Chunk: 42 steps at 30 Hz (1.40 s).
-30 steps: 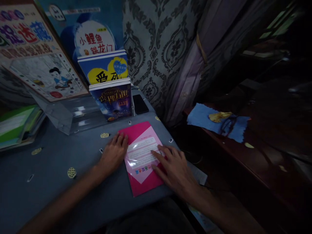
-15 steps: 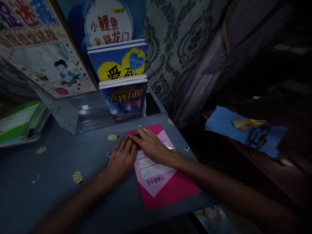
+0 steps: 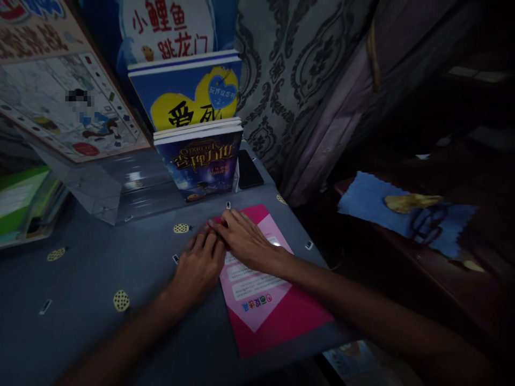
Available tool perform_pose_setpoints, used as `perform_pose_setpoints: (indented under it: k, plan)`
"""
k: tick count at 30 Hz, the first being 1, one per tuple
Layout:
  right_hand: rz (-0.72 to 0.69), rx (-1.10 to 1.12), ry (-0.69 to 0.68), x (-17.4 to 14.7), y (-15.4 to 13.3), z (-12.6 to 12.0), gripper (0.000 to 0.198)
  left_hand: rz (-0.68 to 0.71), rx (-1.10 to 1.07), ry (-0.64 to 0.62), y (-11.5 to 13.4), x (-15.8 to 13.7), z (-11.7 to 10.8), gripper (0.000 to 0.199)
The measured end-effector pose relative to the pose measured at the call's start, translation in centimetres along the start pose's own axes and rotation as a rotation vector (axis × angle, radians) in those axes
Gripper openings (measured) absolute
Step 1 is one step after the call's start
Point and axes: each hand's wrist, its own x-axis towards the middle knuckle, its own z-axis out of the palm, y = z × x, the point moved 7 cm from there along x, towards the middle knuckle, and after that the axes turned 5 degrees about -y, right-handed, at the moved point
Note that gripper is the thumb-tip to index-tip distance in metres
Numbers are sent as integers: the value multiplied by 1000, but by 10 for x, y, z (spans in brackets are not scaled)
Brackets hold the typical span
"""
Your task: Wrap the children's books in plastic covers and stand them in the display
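Note:
A pink booklet [image 3: 281, 316] lies flat at the table's right edge, its printing upside down to me. My left hand [image 3: 202, 257] is at its upper left edge, fingers bent together against it. Across the top left corner lies my right hand [image 3: 245, 236], fingers curled down over the cover, its thumb reaching to the left fingers. The two hands touch, and both seem to hold that corner. The fingertips are partly hidden.
Several books stand in a clear plastic rack [image 3: 96, 187], a dark blue book [image 3: 201, 163] in front. Beside it lies a black phone [image 3: 249, 169]. Green-covered books [image 3: 24, 206] sit at left. A blue cloth [image 3: 362, 201] with glasses [image 3: 428, 222] rests on a dark red surface at right.
The view has shifted slightly, so the rack and books appear a little farther left. Both hands stay at the booklet's top left corner, and the booklet lies as before.

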Motion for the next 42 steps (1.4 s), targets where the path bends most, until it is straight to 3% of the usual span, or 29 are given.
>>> perform_pose_setpoints:
  k: [5,11,17,27,42]
  plan:
    - [-31,-22,31,-2,-3,-5,32,-21,-43,48,-4,3,-5,17]
    - [-103,20,68,-3,-6,-7,35,-49,-108,10,-9,4,-1,16]
    - [-67,-9,32,-4,-4,-9,33,-16,-78,21,-7,5,-2,14]
    - [-51,1,32,-18,7,-11,49,6,-40,39,-7,5,-4,14]
    - [100,-5,-7,-39,34,-12,55,27,-69,30,-7,4,-3,16]
